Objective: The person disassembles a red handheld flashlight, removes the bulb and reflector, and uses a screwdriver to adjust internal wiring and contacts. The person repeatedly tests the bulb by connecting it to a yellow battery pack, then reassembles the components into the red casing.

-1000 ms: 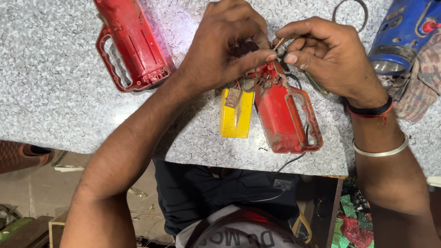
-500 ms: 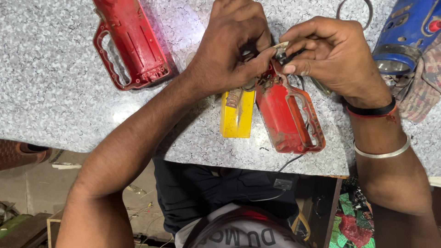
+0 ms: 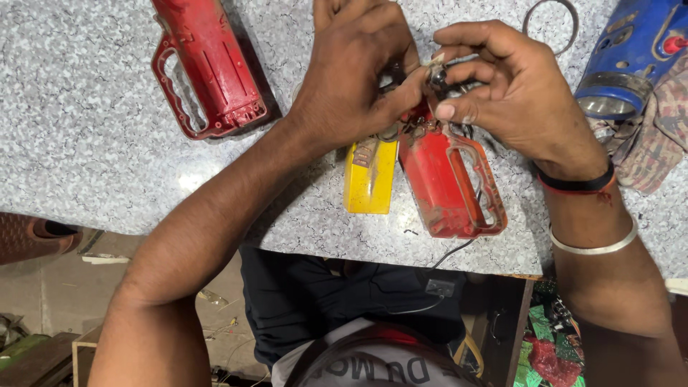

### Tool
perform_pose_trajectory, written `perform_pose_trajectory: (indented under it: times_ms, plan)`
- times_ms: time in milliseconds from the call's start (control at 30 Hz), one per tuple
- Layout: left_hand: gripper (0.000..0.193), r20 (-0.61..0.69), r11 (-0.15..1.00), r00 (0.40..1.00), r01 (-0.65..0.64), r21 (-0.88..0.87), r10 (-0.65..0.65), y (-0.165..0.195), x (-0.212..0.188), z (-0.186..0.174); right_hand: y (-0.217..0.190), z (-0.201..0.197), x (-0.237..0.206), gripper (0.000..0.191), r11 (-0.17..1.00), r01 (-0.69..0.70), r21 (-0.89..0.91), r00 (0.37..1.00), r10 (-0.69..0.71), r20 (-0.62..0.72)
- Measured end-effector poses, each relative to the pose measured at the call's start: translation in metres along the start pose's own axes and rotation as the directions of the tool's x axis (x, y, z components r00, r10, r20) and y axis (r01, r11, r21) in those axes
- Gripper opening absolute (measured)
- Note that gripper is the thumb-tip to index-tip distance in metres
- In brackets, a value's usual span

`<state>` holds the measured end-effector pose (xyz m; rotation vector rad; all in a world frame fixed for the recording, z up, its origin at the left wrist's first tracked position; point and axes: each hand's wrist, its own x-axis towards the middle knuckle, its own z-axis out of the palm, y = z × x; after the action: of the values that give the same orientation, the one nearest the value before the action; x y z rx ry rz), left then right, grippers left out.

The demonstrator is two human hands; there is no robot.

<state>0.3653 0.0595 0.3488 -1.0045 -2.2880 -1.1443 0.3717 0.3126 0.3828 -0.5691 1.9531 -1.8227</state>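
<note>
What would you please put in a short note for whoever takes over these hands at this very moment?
Left hand: rests over the open red casing half, fingertips meeting the right hand's.
Right hand: pinches a small metal part above that casing.
Yellow block lies beside the casing, touching it. Second red casing half lies apart on the grey table. Blue torch lies at the right.
Done: casing is split. Left: the halves remain unjoined.

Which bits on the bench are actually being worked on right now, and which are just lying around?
In hand:
left hand
right hand
small metal part pinched between them
red casing half
yellow block

Lying about:
second red casing half
blue torch
metal ring
cloth
</note>
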Motion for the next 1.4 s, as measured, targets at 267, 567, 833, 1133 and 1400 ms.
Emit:
perform_pose_trajectory:
  times_ms: [267, 567, 833, 1133, 1400]
  plan:
    - [0.018, -0.005, 0.989, 0.999, -0.039, 0.146, 0.040, 0.003, -0.003, 0.004, 0.014, 0.000, 0.000, 0.044, 0.988, 0.127, -0.084, 0.992, -0.128, -0.003]
    - [0.018, 0.035, 1.000, 0.999, 0.001, 0.024, -0.002, 0.004, -0.004, -0.002, 0.012, 0.001, -0.003, 0.037, 0.987, 0.116, -0.114, 0.992, -0.120, -0.027]
    - [0.051, 0.045, 0.987, 0.995, 0.092, -0.131, -0.087, 0.005, 0.001, -0.002, 0.022, -0.010, -0.002, 0.033, 0.987, 0.093, -0.129, 0.995, -0.096, -0.017]
    - [0.037, 0.127, 0.975, 0.990, 0.093, -0.203, -0.068, 0.007, 0.001, 0.002, 0.028, -0.017, -0.003, 0.020, 0.988, 0.144, -0.062, 0.989, -0.145, -0.015]
    - [0.041, 0.006, 0.995, 0.996, 0.095, -0.021, -0.095, 0.010, 0.004, -0.001, 0.020, -0.007, -0.002, 0.026, 0.952, 0.195, -0.237, 0.964, -0.231, -0.132]
